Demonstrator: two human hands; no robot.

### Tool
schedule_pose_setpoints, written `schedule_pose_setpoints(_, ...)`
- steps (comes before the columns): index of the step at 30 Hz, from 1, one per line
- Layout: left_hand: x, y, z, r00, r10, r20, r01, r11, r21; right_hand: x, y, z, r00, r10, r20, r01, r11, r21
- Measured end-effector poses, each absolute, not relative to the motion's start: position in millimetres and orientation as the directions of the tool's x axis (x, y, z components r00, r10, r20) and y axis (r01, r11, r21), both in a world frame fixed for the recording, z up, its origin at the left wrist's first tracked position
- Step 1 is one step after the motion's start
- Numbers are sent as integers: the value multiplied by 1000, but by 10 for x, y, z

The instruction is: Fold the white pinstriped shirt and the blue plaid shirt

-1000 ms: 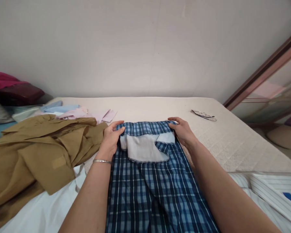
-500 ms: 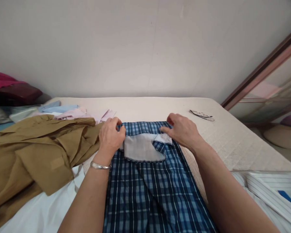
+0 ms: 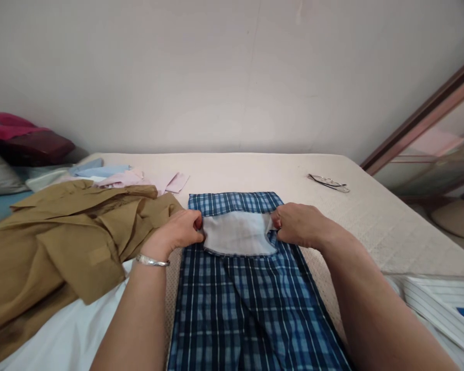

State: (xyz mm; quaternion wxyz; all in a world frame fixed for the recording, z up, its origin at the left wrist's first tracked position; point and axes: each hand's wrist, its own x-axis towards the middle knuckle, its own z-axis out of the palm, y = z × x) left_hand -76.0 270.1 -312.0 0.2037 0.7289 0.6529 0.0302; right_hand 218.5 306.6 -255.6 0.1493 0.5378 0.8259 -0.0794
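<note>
A blue plaid garment (image 3: 216, 299) lies flat on the bed in front of me, its far end folded into a straight edge. Across its upper part shows a white cloth piece (image 3: 237, 234) with a curved lower edge. My left hand (image 3: 183, 228), with a silver bangle on the wrist, pinches the left end of this white piece. At the opposite end, my right hand (image 3: 296, 224) has its fingers curled closed on the white piece's right edge. The fingertips of both hands are partly hidden.
A brown garment (image 3: 77, 232) lies heaped at left over a white cloth (image 3: 77, 330). Behind it are pink and light-blue clothes (image 3: 119, 178). Eyeglasses (image 3: 328, 183) rest on the cream bed (image 3: 371, 226). Striped fabric (image 3: 444, 304) lies at lower right. A wall stands behind.
Both hands have come down from the garment's far edge to the ends of the white piece. Its right end, folded over before, is now spread wider. The view has shifted slightly.
</note>
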Motion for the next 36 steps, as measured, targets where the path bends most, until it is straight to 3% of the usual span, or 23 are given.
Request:
schedule_pose_setpoints(3,-683,2708,-3112,139,966,-216,957,-75,279,1995,2851,-2488,-505,834,-220,863,493,-112)
schedule_pose_setpoints(5,-656,2707,-3089,139,968,-209,956,-76,282,1799,2706,-2575,-643,752,-145,762,612,-211)
schedule_pose_setpoints(9,-699,2701,-3023,119,971,-205,930,-37,365,1537,2605,-2870,-782,613,-111,622,764,-169)
schedule_pose_setpoints(14,-871,2681,-2951,48,973,-228,857,77,510,1650,2734,-2813,-753,654,-70,651,726,-222)
schedule_pose_setpoints(20,-1004,2651,-2981,28,952,-304,871,126,474,1717,2754,-2732,-738,637,-225,674,678,-293)
schedule_pose_setpoints(23,-1011,2637,-2923,-16,975,-220,861,125,493,1724,2783,-2750,-755,597,-271,653,647,-393)
schedule_pose_setpoints(26,-940,2638,-2826,-158,987,9,841,129,525,1837,2887,-2679,-720,657,-224,663,555,-502)
schedule_pose_setpoints(28,-842,2655,-2795,-225,957,182,850,102,517,1976,2987,-2606,-628,766,-138,724,508,-467)
schedule_pose_setpoints(30,-716,2684,-2820,-188,943,274,865,27,500,2142,3092,-2548,-475,879,-42,833,434,-344)
schedule_pose_setpoints(33,-506,2731,-2949,2,959,285,853,-150,500,2383,3223,-2517,-215,976,28,970,217,-114)
schedule_pose_setpoints(36,-332,2754,-3107,152,951,271,843,-268,467,2537,3309,-2564,-49,996,-71,999,50,19)
